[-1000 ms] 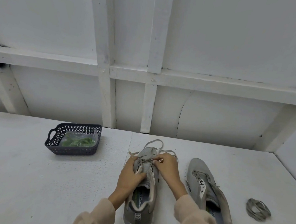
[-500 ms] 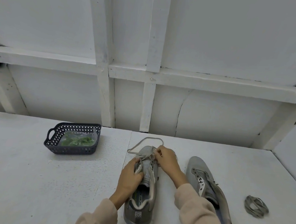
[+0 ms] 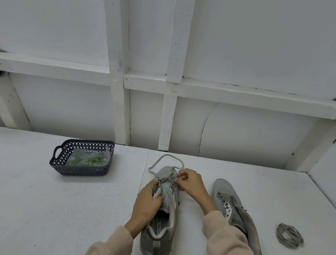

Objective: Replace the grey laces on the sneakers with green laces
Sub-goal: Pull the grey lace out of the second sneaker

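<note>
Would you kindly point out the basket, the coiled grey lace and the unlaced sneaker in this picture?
basket (image 3: pixel 79 170): head view, on its front wall.
coiled grey lace (image 3: pixel 294 238): head view, on the bundled strands.
unlaced sneaker (image 3: pixel 223 188): head view, on its toe.

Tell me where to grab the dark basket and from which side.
Take the basket by the cut-out handle in its left end wall, coming from the left with fingers hooked through the slot. It sits flat, open side up, and the bag of green laces fills its middle.
</note>
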The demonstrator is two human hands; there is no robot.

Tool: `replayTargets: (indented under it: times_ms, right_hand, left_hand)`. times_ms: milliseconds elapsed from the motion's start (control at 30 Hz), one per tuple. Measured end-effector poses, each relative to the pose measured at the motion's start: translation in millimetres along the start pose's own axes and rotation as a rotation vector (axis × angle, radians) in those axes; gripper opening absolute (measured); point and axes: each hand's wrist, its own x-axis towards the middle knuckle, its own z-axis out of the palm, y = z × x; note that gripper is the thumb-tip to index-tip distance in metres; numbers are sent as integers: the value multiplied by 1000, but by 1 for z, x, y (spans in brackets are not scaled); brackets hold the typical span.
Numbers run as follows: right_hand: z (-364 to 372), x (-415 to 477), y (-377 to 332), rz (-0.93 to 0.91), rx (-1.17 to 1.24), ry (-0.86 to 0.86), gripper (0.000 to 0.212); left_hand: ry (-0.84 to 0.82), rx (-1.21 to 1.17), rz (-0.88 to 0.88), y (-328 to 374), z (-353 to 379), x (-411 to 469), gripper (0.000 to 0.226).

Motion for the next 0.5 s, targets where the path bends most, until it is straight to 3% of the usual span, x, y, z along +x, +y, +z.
replayTargets:
  times_ms: [133,267,433,500]
  right_hand:
    - [-2,-1,1,-41,-10,-20,20]
    - [1,-4,5,97,249,118,12]
    - [0,-4,10,15,219,-21,20]
    - [-3,-2,10,39,238,27,13]
  left_hand:
    - [-3,8,1,0,1,0,47]
    - [-4,17,-15,-5,1,2,47]
    - [0,29,-35,-8,2,4,48]
    - [-4,23,-32,-7,3,3,47]
